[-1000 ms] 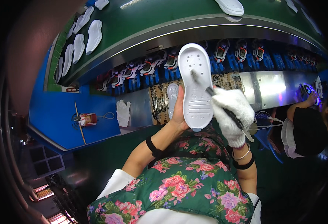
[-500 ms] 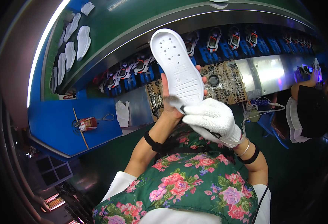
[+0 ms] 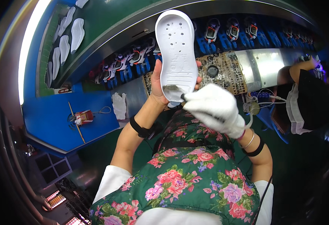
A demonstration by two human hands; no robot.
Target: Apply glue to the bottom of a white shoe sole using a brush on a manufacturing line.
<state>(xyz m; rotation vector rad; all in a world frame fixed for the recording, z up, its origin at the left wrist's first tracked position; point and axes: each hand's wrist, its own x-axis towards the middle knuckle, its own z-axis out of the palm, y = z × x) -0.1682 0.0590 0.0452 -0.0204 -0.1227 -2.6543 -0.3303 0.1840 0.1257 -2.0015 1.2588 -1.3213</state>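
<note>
The bare left hand [image 3: 157, 88] grips a white shoe sole [image 3: 176, 52] upright; the gloved right hand [image 3: 215, 108] closes around a brush [image 3: 172, 90] at its near end; white soles [image 3: 65, 41] lie far left on the green conveyor [image 3: 108, 22]; a spare white glove [image 3: 118, 105] rests on the blue bench [image 3: 52, 116].

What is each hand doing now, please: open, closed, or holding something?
Left hand: closed around the white shoe sole, holding it up.
Right hand, in a white glove: closed on a small brush touching the sole's lower end.

brush handle buried in the gloved right hand [image 3: 214, 108], bristles [image 3: 172, 89] a grey blur on the sole [image 3: 176, 52]
</note>
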